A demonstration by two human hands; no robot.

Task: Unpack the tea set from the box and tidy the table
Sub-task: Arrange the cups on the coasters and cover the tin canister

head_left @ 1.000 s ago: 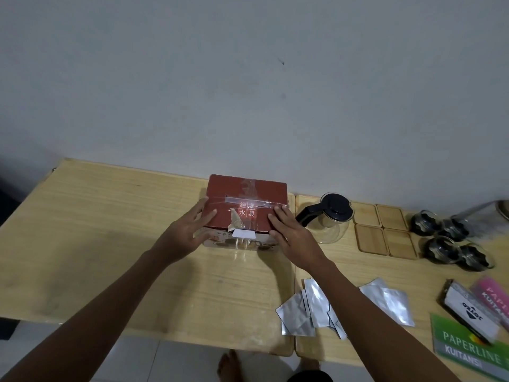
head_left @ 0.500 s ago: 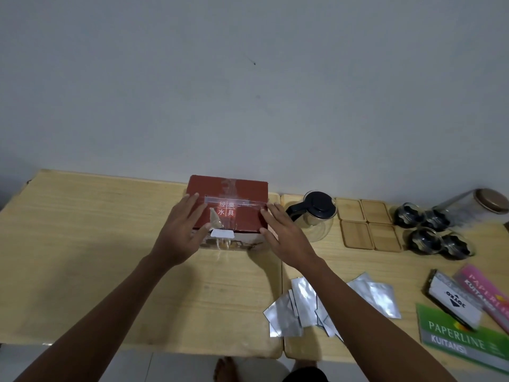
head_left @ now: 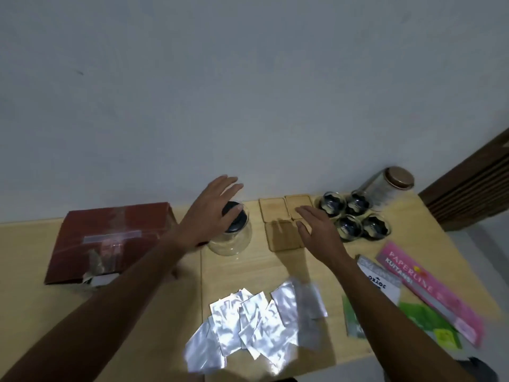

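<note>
Over the black lid of the glass teapot (head_left: pixel 230 235) my left hand (head_left: pixel 209 213) hovers flat, fingers spread and gripping nothing; I cannot tell whether the palm touches the lid. My right hand (head_left: pixel 319 232) is just as open and empty, spread above the four wooden coasters (head_left: pixel 286 224). Beside them stand four small glass cups (head_left: pixel 354 220), packed tight and touching one another, with a tall glass jar (head_left: pixel 388 183) lying tilted behind. If I sweep my right hand further along, I judge it could knock the cups together or nudge that jar into a roll. The teapot looks round-bellied and smooth, so a careless press on the lid may tip or slide it. To my left the red box (head_left: pixel 110 238) sits on the worktop (head_left: pixel 33 285), taped and apparently shut. Nearer me, loose silver sachets (head_left: pixel 248 321) and receipt books (head_left: pixel 429 293) lie close to the front edge, where my forearms could brush them off.
</note>
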